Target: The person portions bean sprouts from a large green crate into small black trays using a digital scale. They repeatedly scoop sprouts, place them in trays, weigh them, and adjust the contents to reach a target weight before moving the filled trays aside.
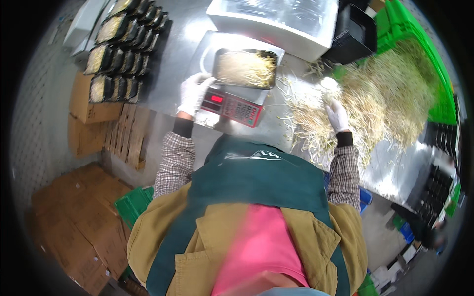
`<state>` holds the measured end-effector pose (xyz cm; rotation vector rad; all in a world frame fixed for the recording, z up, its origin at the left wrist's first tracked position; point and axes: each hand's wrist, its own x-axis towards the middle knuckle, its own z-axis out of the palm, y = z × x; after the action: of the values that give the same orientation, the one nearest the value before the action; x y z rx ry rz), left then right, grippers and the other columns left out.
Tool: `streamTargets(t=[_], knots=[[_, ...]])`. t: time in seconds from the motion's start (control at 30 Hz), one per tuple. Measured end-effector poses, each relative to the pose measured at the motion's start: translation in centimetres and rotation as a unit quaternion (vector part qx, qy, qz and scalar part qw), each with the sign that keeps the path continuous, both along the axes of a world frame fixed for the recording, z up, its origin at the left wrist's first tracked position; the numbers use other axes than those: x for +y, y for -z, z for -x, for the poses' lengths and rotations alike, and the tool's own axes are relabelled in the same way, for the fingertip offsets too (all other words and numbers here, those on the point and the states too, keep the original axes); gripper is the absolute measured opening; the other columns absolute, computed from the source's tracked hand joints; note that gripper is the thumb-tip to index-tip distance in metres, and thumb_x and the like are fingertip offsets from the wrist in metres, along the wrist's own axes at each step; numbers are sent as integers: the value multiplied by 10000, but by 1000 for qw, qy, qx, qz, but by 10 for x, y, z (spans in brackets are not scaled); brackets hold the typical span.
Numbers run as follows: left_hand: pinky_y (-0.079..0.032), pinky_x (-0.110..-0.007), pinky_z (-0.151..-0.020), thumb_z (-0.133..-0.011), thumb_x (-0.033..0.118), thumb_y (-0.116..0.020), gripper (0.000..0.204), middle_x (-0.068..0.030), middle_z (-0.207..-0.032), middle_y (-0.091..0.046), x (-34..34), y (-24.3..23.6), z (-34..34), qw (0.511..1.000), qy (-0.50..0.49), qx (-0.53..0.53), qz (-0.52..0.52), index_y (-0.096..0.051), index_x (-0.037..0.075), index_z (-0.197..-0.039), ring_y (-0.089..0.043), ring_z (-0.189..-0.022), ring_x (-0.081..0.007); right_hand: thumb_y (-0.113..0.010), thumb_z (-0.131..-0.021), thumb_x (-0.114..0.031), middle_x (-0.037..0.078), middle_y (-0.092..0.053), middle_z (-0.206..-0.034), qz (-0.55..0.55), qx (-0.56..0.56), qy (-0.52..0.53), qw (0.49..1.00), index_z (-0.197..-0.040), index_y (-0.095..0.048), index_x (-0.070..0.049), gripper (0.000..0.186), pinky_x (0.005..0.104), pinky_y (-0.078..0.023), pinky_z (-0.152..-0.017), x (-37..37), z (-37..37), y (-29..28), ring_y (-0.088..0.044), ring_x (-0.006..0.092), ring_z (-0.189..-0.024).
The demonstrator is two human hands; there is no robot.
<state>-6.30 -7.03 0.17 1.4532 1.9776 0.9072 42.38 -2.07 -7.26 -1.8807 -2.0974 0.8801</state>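
pink shirt (261,246), tan jacket (163,222) and dark green apron (256,177), all cloth, lie nearest, on the near side of both hands. beyond the scale (232,108), one white box (271,37) blocks the far side; right of it stands one black, angular tub (353,34). beyond the right hand (337,117), one green plastic crate (405,24) backs a tangled, stringy sprout heap (363,93). left of the left hand (193,93), packed trays (101,59) form four rows. two white gloves cover the hands: left fingertips meet the near left corner of one black rectangular tray (247,86) on the scale; right fingers are at the heap. whether either grips cannot be told.
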Motion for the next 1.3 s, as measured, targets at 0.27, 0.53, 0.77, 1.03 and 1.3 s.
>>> streamTargets(t=[0.27, 0.53, 0.77, 1.03, 1.3], knots=[[-451, -389, -735, -816, 179, -736, 105, -34, -884, -653, 21, -13, -29, 899, 177, 363, -168, -731, 130, -909, -595, -879, -258, -611, -913, -128, 163, -641, -1227, -93, 161, -23, 982, -1330, -543, -2, 441, 368, -467, -969, -4, -4, 51, -619, 305, -1093], [-483, -387, -915, -902, 141, -650, 136, -114, -1050, -665, 13, -14, 11, 959, 109, 160, -209, -689, 39, -983, -611, -1048, -280, -539, -1010, -138, 7, -626, -1107, 57, 396, 8, 917, -1351, -524, -23, 360, 244, -470, -834, 15, 11, -68, -552, 83, -904], [-405, -340, -1080, -1029, 376, -502, 542, -162, -1357, -525, 62, 28, -11, 927, 6, -295, -230, -448, -34, -1379, -516, -1261, -249, -562, -981, -116, 116, -616, -1196, -134, 293, -225, 920, -1285, -556, -51, 311, 314, -495, -896, 56, 166, -136, -621, 208, -1030], [-404, -448, -1026, -905, 443, -605, 614, -181, -1249, -566, 70, 0, -54, 922, 294, 185, -171, -494, 49, -1362, -531, -1175, -346, -566, -862, -64, 141, -657, -1009, -266, 53, -311, 911, -1224, -594, -111, 365, 389, -538, -814, 70, 239, -101, -654, 313, -968], [-362, -491, -1075, -924, 413, -573, 611, -203, -1370, -492, 68, 4, -52, 892, 304, 280, -181, -461, 73, -1418, -448, -1280, -373, -629, -887, -144, 131, -658, -982, -111, -128, -279, 945, -1209, -648, -154, 322, 407, -523, -799, 83, 81, -119, -653, 304, -920]])
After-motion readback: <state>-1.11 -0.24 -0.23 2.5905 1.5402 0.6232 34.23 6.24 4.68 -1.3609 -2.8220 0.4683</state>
